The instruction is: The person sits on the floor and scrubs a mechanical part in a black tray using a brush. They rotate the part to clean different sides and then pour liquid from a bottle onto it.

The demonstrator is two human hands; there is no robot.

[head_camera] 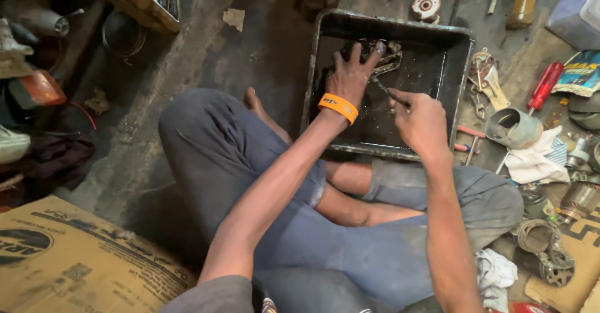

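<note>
Grimy workshop floor surrounds a black tray (464, 44) — inside it, the left hand (353, 75) presses spread fingers over a dark metal part (390, 56), not clasping it, while the right hand (420, 120) pinches a thin tool (384, 90) closed, tip near that part.

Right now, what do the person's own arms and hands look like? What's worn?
Both arms are bare from the upper arm down, with no gloves and no watch. The left hand has an orange band with dark markings round its wrist. The right hand wears nothing. A short grey sleeve edge shows at the left shoulder.
</note>
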